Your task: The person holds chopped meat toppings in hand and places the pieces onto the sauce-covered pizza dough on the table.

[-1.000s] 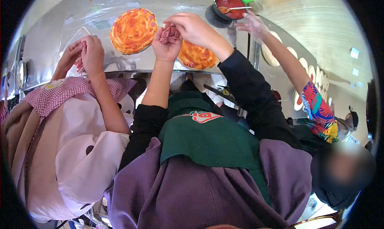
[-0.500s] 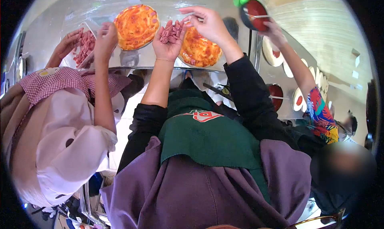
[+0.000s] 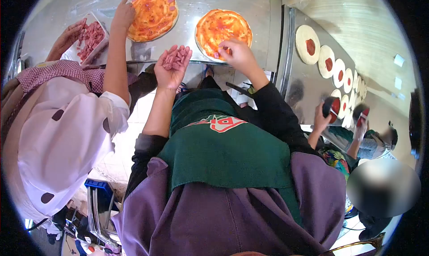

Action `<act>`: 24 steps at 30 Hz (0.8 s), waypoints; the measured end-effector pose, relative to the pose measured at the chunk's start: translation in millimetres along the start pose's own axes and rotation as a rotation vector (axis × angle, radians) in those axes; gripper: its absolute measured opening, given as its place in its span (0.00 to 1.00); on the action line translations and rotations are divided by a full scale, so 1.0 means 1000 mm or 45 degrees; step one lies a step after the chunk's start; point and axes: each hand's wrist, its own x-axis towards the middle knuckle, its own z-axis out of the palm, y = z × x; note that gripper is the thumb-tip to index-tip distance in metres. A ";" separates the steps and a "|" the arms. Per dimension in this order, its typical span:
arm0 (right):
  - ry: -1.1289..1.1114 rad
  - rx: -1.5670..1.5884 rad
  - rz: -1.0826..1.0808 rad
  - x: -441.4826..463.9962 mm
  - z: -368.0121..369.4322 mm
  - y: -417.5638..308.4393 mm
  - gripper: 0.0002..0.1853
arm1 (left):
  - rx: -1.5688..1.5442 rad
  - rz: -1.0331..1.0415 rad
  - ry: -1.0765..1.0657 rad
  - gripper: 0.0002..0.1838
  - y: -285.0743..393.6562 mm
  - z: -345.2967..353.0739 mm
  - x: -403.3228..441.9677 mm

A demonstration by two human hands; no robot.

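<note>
My left hand (image 3: 172, 75) is palm up below the counter's front edge, fingers curled around a small heap of pink chopped ham (image 3: 175, 58). My right hand (image 3: 239, 55) hovers over the near edge of a sauced pizza base (image 3: 221, 28), thumb and fingers pinched together. Small pink bits show at its fingertips and on the rim below. To the left lies a second sauced pizza (image 3: 152, 16) with a few ham pieces along its far edge.
On my left a co-worker's hand (image 3: 123, 16) reaches over the second pizza; their other hand is at a white tray (image 3: 102, 43) of chopped ham. Several dough rounds (image 3: 304, 32) with sauce line the right counter (image 3: 295, 81), where another person holds dark bowls (image 3: 331, 106).
My left hand has lowered toward me with the ham. My right hand has moved away from it to the pizza's near edge. The person on the right has drawn their bowl back.
</note>
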 end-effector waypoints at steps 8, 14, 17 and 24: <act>0.025 -0.252 0.099 -0.012 0.017 -0.021 0.11 | 0.046 0.007 0.000 0.18 0.003 -0.001 -0.020; 0.017 -0.354 0.138 -0.010 0.027 -0.023 0.11 | 0.072 -0.019 -0.008 0.17 -0.005 0.006 -0.027; 0.063 -0.369 0.132 -0.012 0.030 -0.024 0.09 | 0.095 -0.014 0.032 0.16 -0.009 0.007 -0.031; 0.081 0.726 0.480 -0.004 0.017 0.001 0.09 | 0.128 0.000 0.061 0.16 -0.012 0.007 -0.035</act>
